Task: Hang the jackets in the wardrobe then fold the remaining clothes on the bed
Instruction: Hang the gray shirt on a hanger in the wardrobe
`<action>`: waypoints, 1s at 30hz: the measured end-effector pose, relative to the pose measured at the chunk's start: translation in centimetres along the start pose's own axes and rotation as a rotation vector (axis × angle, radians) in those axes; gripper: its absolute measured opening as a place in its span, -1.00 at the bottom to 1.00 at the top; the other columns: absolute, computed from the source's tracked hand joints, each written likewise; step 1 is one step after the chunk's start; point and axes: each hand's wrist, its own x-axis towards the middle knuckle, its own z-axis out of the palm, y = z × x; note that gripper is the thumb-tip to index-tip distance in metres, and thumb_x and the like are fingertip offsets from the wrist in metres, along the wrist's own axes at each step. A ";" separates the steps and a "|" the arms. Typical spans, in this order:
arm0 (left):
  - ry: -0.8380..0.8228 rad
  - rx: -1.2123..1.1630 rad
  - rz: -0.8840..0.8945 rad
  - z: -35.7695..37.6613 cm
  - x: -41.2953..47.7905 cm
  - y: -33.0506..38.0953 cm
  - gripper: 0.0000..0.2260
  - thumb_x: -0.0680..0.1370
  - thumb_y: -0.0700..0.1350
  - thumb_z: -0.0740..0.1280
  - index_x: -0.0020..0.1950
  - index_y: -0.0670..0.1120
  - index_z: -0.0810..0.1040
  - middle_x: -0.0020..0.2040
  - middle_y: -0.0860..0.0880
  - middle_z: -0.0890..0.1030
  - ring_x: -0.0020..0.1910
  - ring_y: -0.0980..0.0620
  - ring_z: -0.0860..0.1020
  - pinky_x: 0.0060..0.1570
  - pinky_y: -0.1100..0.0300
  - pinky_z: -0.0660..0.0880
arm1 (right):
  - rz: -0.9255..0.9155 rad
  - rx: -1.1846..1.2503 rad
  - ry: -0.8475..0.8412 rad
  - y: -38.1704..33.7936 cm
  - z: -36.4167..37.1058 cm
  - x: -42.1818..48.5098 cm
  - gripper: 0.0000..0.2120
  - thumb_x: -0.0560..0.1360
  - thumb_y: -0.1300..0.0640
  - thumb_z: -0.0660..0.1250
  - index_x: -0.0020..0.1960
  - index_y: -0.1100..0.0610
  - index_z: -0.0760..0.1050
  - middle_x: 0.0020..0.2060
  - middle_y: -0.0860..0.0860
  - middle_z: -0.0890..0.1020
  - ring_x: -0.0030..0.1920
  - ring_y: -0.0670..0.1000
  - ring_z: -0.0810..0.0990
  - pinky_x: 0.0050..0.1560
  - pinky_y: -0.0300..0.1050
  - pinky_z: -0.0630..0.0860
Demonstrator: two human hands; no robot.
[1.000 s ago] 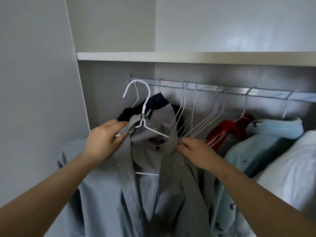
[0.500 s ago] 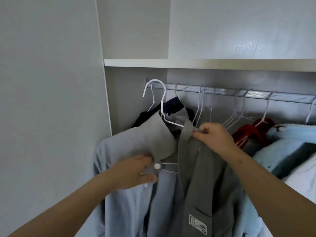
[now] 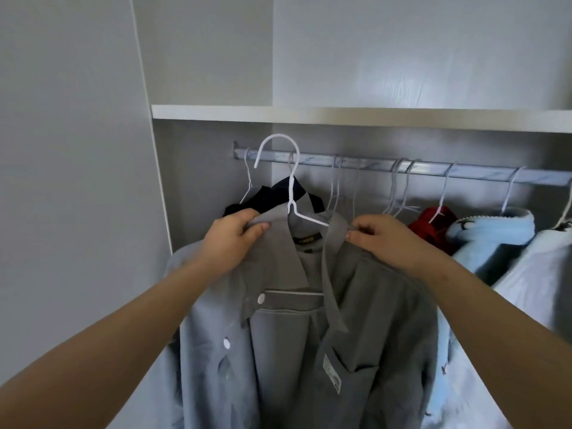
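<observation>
A grey jacket (image 3: 365, 329) with white snap buttons hangs open on a white wire hanger (image 3: 291, 193), held up in front of the wardrobe rail (image 3: 371, 165). The hanger's hook is level with the rail, near its left end; whether it rests on the rail I cannot tell. My left hand (image 3: 232, 239) grips the left collar flap. My right hand (image 3: 380, 236) pinches the right collar edge at the hanger's shoulder. The jacket's lower part runs out of view.
On the rail hang a dark navy garment (image 3: 272, 199) behind the jacket, several bare white hangers (image 3: 399, 193), a red garment (image 3: 436, 224), a light blue fleece (image 3: 492, 236) and a pale garment (image 3: 538, 274). A shelf (image 3: 340, 116) runs above; the wardrobe side wall (image 3: 77, 181) stands left.
My left hand rose from the jacket's front buttons to the left collar flap. My right hand stayed on the right collar. The view shifted right and down slightly.
</observation>
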 end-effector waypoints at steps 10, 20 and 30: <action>-0.148 0.054 -0.074 4.4 -1.0 -0.4 -0.73 0.50 0.13 0.26 0.02 -0.02 0.57 -0.16 0.04 0.52 -0.06 0.02 0.52 0.01 0.06 0.44 | 0.368 0.364 -0.202 1.0 1.4 -2.1 -0.79 0.53 0.16 0.30 0.06 0.25 0.61 -0.01 0.17 0.67 0.05 0.12 0.63 0.19 0.01 0.52; -0.418 -0.636 -0.791 7.6 -4.5 3.8 -0.75 0.60 -0.10 0.20 0.28 -0.06 0.39 -0.08 -0.05 0.48 -0.21 0.03 0.45 -0.24 0.20 0.40 | 0.829 0.683 -0.266 2.7 5.2 -5.7 -0.84 0.50 0.24 0.24 -0.05 0.27 0.58 -0.20 0.21 0.65 -0.17 0.15 0.60 -0.13 -0.08 0.54; -0.436 -0.619 -0.768 8.1 -5.9 2.6 -0.84 0.56 -0.36 0.16 -0.11 -0.11 0.40 -0.20 -0.13 0.50 -0.26 -0.02 0.48 -0.25 0.13 0.50 | 0.566 0.526 -0.640 0.0 8.0 -6.3 -0.86 0.56 0.14 0.24 0.09 0.07 0.52 0.00 0.07 0.64 -0.08 -0.01 0.63 -0.11 -0.15 0.56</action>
